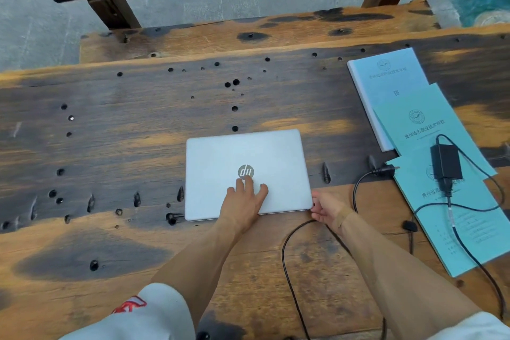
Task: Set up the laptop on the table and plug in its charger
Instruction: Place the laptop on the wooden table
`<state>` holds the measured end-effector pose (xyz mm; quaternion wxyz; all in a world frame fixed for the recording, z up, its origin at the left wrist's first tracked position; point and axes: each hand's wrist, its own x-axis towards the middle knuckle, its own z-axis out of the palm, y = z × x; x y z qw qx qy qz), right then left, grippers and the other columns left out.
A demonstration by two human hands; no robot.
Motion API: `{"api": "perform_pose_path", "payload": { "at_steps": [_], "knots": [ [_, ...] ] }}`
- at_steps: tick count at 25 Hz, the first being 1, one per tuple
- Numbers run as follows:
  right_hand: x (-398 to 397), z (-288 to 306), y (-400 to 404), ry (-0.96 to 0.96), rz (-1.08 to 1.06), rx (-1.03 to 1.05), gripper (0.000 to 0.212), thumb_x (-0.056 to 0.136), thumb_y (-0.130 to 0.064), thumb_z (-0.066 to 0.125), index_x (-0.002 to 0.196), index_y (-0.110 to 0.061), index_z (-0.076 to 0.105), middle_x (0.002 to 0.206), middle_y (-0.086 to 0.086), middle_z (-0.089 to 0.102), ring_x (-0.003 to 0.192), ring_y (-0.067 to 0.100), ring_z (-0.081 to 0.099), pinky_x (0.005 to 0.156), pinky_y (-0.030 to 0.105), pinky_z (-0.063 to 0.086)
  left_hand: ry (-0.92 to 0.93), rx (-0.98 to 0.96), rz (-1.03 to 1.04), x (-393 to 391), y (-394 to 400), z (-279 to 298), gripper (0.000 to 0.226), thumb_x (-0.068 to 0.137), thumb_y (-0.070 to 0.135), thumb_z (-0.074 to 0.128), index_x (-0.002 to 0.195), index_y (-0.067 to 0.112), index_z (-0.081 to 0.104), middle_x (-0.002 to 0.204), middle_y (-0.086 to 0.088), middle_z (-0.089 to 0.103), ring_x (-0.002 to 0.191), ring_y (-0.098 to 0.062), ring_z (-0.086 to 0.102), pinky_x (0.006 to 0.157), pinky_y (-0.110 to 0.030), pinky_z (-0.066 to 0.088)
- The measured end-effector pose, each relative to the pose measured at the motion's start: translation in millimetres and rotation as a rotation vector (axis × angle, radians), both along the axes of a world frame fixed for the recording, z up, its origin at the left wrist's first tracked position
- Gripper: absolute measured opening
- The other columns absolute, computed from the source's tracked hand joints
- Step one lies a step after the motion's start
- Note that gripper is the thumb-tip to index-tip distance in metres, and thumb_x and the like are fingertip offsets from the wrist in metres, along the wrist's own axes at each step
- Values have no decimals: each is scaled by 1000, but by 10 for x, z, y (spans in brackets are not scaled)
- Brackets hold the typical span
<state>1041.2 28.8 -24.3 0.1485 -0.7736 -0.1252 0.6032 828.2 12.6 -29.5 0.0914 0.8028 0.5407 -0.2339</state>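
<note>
The wooden bench [110, 146] is dark and worn, with many small holes on its left part. Near its middle lies the silver laptop [245, 174], closed, with its lid logo facing up. The left hand [244, 199] rests flat on the lid, fingers spread and open, so its grip holds nothing. Just beside the laptop's near right corner is the right hand [327, 208]; its fingers are curled at the corner and touch it, and a black cable [287, 262] passes under this hand, but I cannot tell if the grip is closed on the cable end or on the laptop edge. More to the right, the wall plug [385, 168] lies on the bench. At the right side, some light blue booklets [430, 124] overlap each other, and the black charger brick [445, 161] lies on top of them, well apart from the laptop.
</note>
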Motion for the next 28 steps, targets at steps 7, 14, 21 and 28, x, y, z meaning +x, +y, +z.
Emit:
{"api": "perform_pose_path", "payload": {
  "at_steps": [7, 14, 21, 28],
  "knots": [
    [6, -69, -780, -511, 798, 322, 72, 80, 3, 46, 147, -23, 34, 138, -3, 43, 115, 23, 50, 86, 32, 43, 3, -50, -3, 21, -1, 61, 66, 89, 19, 56, 144, 20, 20, 147, -35, 21, 118, -40, 41, 58, -35, 37],
    [115, -4, -832, -811, 1407, 367, 78, 83, -10, 52, 151, -30, 18, 162, -8, 6, 126, 29, 34, 94, 39, 36, 11, -80, -12, 49, -5, 227, 62, 88, 11, 54, 141, 19, 23, 139, -33, 32, 96, -35, 49, 54, -35, 34],
    [11, 67, -704, -873, 1502, 311, 67, 91, -8, 38, 153, -24, 16, 160, -4, 16, 126, 27, 35, 88, 38, 36, 5, -62, -86, 7, 83, 539, 42, 87, 14, 54, 127, 15, 40, 107, -15, 54, 81, -32, 62, 56, -34, 33],
    [-30, 133, -498, -861, 1573, 291, 51, 91, -12, 38, 141, -21, 42, 146, -1, 37, 124, 28, 36, 90, 39, 39, -73, -33, -95, -118, 366, 999, 32, 83, 31, 58, 115, 28, 62, 103, -1, 67, 91, -28, 65, 66, -31, 44]
  ]
}}
